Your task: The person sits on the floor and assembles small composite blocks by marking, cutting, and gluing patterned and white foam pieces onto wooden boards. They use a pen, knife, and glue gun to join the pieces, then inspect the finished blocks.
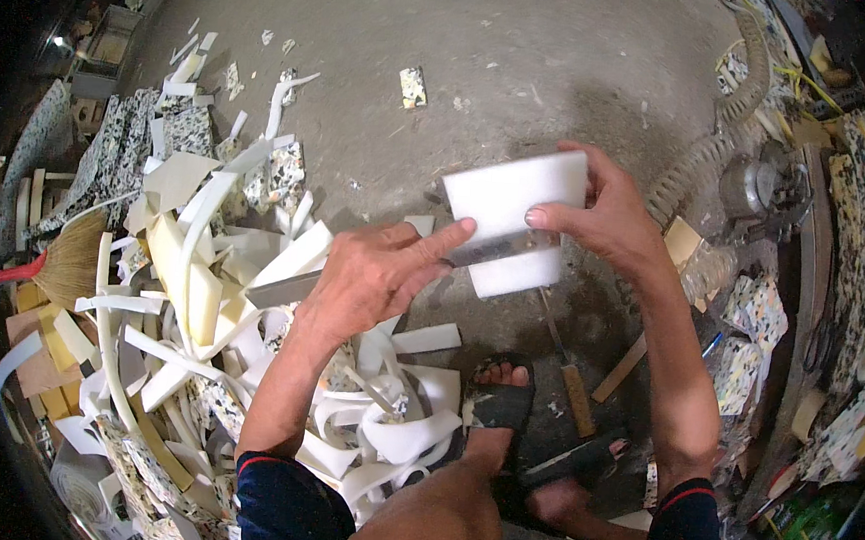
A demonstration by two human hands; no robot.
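Note:
My right hand point(597, 206) grips a white foam block point(508, 190) by its right end, thumb on the near face and fingers behind. A long flat knife point(514, 248) with a dull grey blade crosses the block's lower part; a strip of white foam point(517, 274) shows below it. My left hand point(377, 271) is closed round the knife, its index finger stretched onto the foam's left side. Part of the knife point(286, 288) sticks out to the left of that hand. Both hands are above the floor in front of my knees.
White and speckled foam offcuts point(391, 428) are heaped at the left, beside a straw broom point(72, 260). A wooden-handled tool point(576, 400) lies by my sandalled foot point(499, 395). At the right are a ribbed hose point(695, 168) and speckled foam pieces point(748, 342).

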